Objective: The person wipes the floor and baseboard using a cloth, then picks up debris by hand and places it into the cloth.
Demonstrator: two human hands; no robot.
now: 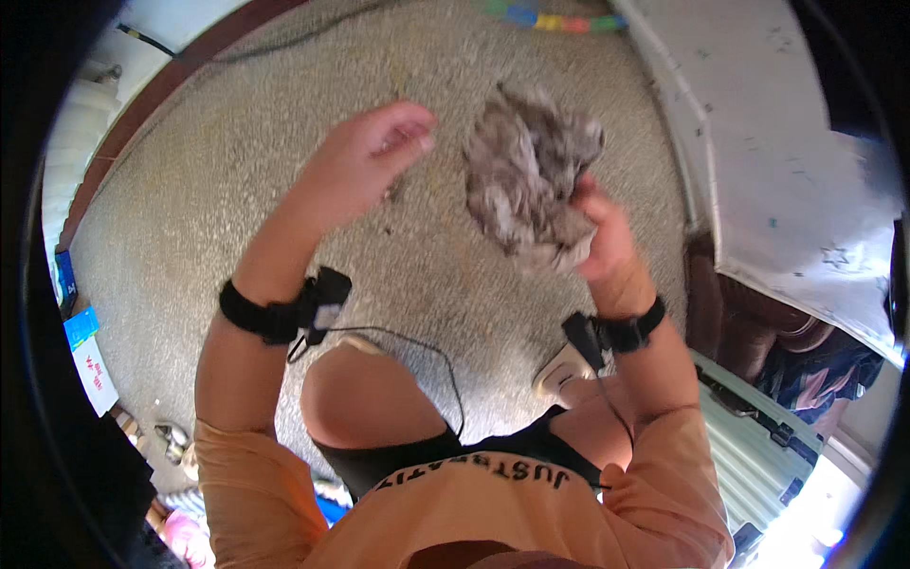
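A crumpled, dirty grey-brown rag [526, 180] is bunched up over the speckled floor [417, 256]. My right hand [609, 232] grips it by its near right side, the thumb showing on top and the other fingers mostly hidden by the cloth. To the left of the rag, apart from it, my left hand [365, 156] is slightly smeared by motion. Its fingers are loosely curled, with a gap to the thumb, and I see nothing in them. Black straps with small boxes and cables sit on both wrists.
A white patterned sheet [777, 171] hangs at the right, beside a dark brown leather seat [749, 318]. Below that stands a pale green suitcase [758, 431]. Coloured linked pieces [555, 21] lie at the far edge. A white-and-blue box [90, 365] is at the left.
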